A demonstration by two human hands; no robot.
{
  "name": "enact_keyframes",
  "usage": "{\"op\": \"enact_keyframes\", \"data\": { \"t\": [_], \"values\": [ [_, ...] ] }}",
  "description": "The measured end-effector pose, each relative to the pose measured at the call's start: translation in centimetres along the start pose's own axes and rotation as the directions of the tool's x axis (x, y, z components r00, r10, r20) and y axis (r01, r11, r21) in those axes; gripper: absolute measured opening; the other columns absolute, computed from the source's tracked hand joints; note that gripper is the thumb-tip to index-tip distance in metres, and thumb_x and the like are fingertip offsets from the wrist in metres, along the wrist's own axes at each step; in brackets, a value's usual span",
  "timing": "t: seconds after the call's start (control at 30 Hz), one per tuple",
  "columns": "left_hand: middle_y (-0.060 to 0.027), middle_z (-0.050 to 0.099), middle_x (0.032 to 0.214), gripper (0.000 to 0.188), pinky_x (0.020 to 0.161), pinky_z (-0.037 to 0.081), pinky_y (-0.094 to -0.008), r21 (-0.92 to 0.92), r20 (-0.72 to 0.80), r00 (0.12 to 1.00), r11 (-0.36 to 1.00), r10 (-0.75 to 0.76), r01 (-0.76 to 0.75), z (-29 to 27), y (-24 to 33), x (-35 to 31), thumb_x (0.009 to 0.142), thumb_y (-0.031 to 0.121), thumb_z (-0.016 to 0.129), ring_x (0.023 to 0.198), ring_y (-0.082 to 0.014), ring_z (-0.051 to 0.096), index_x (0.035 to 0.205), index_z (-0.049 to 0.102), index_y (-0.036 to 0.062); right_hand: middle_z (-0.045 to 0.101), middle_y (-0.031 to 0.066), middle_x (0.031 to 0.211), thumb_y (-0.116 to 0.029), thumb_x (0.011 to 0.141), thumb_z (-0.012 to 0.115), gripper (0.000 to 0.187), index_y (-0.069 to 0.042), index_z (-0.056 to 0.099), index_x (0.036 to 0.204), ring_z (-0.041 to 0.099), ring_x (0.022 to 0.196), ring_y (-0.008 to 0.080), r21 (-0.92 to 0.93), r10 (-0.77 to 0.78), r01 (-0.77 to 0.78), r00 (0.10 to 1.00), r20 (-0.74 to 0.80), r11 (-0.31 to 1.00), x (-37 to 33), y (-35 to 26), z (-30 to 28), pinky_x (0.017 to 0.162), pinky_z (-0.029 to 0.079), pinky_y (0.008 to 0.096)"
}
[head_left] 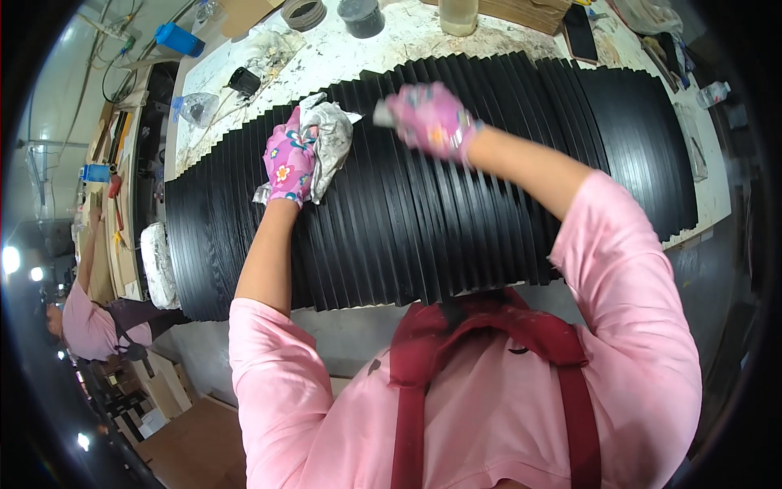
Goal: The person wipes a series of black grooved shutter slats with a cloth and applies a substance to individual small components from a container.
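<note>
A long row of black strips point(383, 228), packed side by side, lies across the table in front of me. My left hand point(287, 165), in a pink flowered glove, rests on the strips left of the middle. It is closed on a crumpled grey-white rag point(331, 138), which drapes over the strips. Over the far part of the row, right of the rag, is my right hand point(433, 124) in a matching glove. Its fingers are closed round a small pale thing point(381, 115), smeared by motion and too blurred to name.
Along the table's far side stand a dark grey tub point(361, 18), a round tin point(304, 14) and a jar of yellowish liquid point(458, 18). A black phone point(580, 34) lies far right. Far left are a black cup point(243, 81) and a blue bottle point(179, 39). Another person point(90, 330) stands left.
</note>
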State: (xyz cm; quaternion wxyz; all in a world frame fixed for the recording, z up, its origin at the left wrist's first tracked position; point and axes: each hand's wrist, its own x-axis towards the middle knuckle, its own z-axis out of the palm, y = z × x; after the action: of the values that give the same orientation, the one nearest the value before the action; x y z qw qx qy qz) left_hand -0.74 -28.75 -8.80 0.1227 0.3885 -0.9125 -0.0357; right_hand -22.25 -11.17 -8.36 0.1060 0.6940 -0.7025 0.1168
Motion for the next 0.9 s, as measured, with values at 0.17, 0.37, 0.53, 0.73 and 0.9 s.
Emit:
{"op": "enact_keyframes", "data": {
  "t": [0.17,0.37,0.53,0.73,0.9],
  "values": [
    [-0.0151,0.062,0.108,0.053,0.086,0.050,-0.0448,-0.031,0.015,0.999,0.999,-0.029,0.029,0.2,-0.2,-0.1,0.093,0.042,0.058,0.101,-0.0333,0.062,0.141,0.051,0.0195,0.066,0.0075,0.086,-0.022,0.085,0.062,0.018,-0.010,0.064,0.097,0.067,0.082,0.0212,0.266,-0.267,0.206,0.938,0.222,0.942,-2.8,-3.3,-5.7,0.073,0.055,0.0387],
    [-0.0156,0.062,0.109,0.052,0.084,0.050,-0.0461,0.033,-0.053,0.998,0.999,0.031,-0.029,0.2,0.9,0.3,0.094,0.042,0.058,0.100,-0.0338,0.062,0.140,0.052,0.0205,0.067,0.0080,0.081,-0.022,0.093,0.056,0.021,-0.006,0.062,0.105,0.067,0.082,0.0246,0.198,0.234,-0.209,0.966,-0.114,0.958,3.1,5.3,2.4,0.080,0.051,0.0418],
    [-0.0172,0.063,0.106,0.049,0.083,0.051,-0.0466,-0.044,-0.081,0.997,0.999,0.019,-0.022,0.6,-0.2,-0.3,0.093,0.039,0.059,0.097,-0.0352,0.063,0.137,0.054,0.0192,0.062,0.0078,0.086,-0.021,0.089,0.062,0.024,-0.004,0.059,0.105,0.063,0.082,0.0251,0.187,-0.173,0.173,0.985,-0.019,0.967,-5.7,-3.3,-2.8,0.072,0.048,0.0401],
    [-0.0151,0.063,0.113,0.048,0.085,0.052,-0.0451,0.004,-0.053,0.999,1.000,-0.006,0.006,0.4,0.4,-0.1,0.095,0.044,0.055,0.103,-0.0329,0.063,0.137,0.054,0.0213,0.063,0.0024,0.078,-0.015,0.088,0.062,0.018,-0.010,0.066,0.104,0.064,0.067,0.0178,0.539,-0.473,0.355,0.876,0.093,0.764,-12.6,-7.5,-7.8,0.066,0.052,0.0344],
    [-0.0161,0.063,0.115,0.052,0.089,0.049,-0.0476,0.015,-0.084,0.996,0.999,0.031,-0.029,0.4,0.2,-0.2,0.097,0.049,0.050,0.105,-0.0337,0.062,0.141,0.051,0.0220,0.064,0.0094,0.080,-0.023,0.084,0.068,0.029,-0.006,0.063,0.107,0.066,0.072,0.0271,0.404,-0.018,0.130,0.963,-0.270,0.906,-7.0,-1.7,-4.1,0.062,0.053,0.0380]
  ]
}}
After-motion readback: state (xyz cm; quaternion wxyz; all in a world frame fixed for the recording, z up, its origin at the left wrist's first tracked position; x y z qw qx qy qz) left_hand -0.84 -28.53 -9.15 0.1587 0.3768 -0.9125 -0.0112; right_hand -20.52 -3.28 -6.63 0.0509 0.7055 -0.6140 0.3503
